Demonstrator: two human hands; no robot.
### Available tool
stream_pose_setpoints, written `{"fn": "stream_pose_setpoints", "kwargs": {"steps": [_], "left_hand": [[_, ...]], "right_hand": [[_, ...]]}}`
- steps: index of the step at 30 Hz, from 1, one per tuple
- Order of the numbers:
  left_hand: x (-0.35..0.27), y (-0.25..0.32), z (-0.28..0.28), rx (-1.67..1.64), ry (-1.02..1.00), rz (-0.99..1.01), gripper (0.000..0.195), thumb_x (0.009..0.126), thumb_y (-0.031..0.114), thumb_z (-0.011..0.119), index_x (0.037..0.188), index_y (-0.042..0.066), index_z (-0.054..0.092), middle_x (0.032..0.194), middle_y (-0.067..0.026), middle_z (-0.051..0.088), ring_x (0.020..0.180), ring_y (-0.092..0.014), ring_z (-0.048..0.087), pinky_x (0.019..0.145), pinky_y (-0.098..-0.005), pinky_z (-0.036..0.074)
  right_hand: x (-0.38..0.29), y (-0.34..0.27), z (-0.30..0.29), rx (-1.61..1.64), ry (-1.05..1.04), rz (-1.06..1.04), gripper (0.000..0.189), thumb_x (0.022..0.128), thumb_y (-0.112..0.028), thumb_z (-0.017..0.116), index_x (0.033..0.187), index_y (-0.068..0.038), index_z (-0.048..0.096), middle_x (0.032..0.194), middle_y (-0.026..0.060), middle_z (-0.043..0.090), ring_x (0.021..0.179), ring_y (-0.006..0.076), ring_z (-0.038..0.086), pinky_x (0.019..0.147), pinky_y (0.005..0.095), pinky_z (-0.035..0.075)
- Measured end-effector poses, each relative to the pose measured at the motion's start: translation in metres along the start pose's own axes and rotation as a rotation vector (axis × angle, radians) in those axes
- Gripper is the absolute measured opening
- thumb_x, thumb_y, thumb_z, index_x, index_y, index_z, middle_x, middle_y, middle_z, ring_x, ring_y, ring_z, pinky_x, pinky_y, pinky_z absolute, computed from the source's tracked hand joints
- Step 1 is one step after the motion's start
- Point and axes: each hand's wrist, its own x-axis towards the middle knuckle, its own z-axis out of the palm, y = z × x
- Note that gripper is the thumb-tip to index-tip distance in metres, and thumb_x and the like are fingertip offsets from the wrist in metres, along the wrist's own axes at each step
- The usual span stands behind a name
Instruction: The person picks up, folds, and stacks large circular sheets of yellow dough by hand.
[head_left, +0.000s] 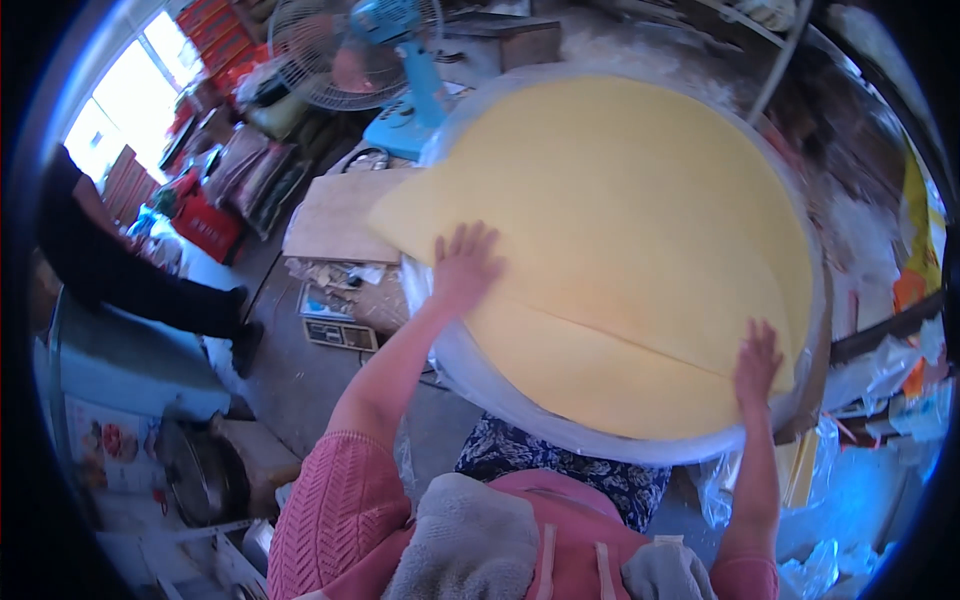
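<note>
A large thin yellow sheet (592, 202) lies over a round yellow layer (577, 382). Its near edge runs slantwise across the circle between my hands, and a pointed corner juts past the rim on the left. Whitish clear plastic (517, 424) wraps the round rim. My left hand (466, 266) rests palm down near the sheet's left part, fingers spread and slightly blurred. Over by the near right corner of the sheet, my right hand (757, 361) lies with its fingers extended. Neither hand appears to grasp anything.
Beyond the circle's left side stands a blue electric fan (412, 82). A wooden board (345, 214) sits left of the rim, above a cluttered shelf (349, 292). At far left a person in dark clothes (135, 262) is partly visible. Plastic bags (877, 375) crowd the right.
</note>
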Motion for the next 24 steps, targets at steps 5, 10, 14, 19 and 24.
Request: {"fn": "stream_pose_setpoints", "kwargs": {"steps": [5, 10, 14, 19, 24], "left_hand": [[0.016, -0.103, 0.005, -0.01, -0.016, -0.301, 0.057, 0.092, 0.048, 0.034, 0.142, 0.02, 0.027, 0.148, -0.0074, 0.025, 0.137, -0.028, 0.019, 0.107, -0.0602, 0.012], [0.076, -0.129, -0.012, 0.118, 0.05, -0.284, 0.049, 0.088, 0.038, 0.048, 0.125, 0.006, 0.049, 0.135, -0.0132, 0.043, 0.131, -0.03, 0.032, 0.104, -0.0567, 0.025], [0.168, -0.107, 0.003, -0.271, 0.137, 0.04, 0.051, 0.082, 0.028, 0.059, 0.124, 0.003, 0.048, 0.129, -0.0173, 0.048, 0.124, -0.033, 0.04, 0.103, -0.0443, 0.032], [0.272, -0.077, 0.03, -0.295, 0.029, -0.04, 0.057, 0.071, 0.029, 0.069, 0.12, 0.004, 0.052, 0.122, -0.0184, 0.052, 0.118, -0.032, 0.045, 0.098, -0.041, 0.039], [0.301, -0.08, 0.014, -0.192, -0.293, -0.163, 0.064, 0.057, 0.033, 0.081, 0.109, 0.006, 0.058, 0.107, -0.014, 0.058, 0.105, -0.028, 0.054, 0.09, -0.037, 0.044]], "right_hand": [[0.012, 0.057, 0.006, 0.065, -0.148, 0.169, 0.048, 0.095, -0.028, 0.033, 0.142, -0.023, 0.025, 0.147, 0.0094, 0.024, 0.135, 0.0315, 0.023, 0.101, 0.0574, 0.026], [0.081, 0.068, -0.018, 0.207, -0.155, 0.121, 0.05, 0.085, -0.017, 0.054, 0.131, -0.005, 0.04, 0.135, 0.0202, 0.04, 0.126, 0.0348, 0.037, 0.102, 0.0407, 0.034], [0.173, 0.043, 0.004, 0.386, -0.123, 0.046, 0.052, 0.084, -0.016, 0.056, 0.131, -0.003, 0.04, 0.134, 0.0205, 0.042, 0.126, 0.0325, 0.038, 0.106, 0.0372, 0.031], [0.254, 0.034, 0.026, 0.471, -0.26, 0.141, 0.052, 0.081, -0.02, 0.062, 0.126, -0.002, 0.044, 0.13, 0.0201, 0.046, 0.121, 0.0308, 0.044, 0.1, 0.0361, 0.037], [0.283, 0.006, -0.004, 0.486, -0.379, 0.215, 0.045, 0.063, -0.025, 0.08, 0.096, -0.001, 0.059, 0.097, 0.0123, 0.063, 0.08, 0.0218, 0.06, 0.076, 0.033, 0.048]]}}
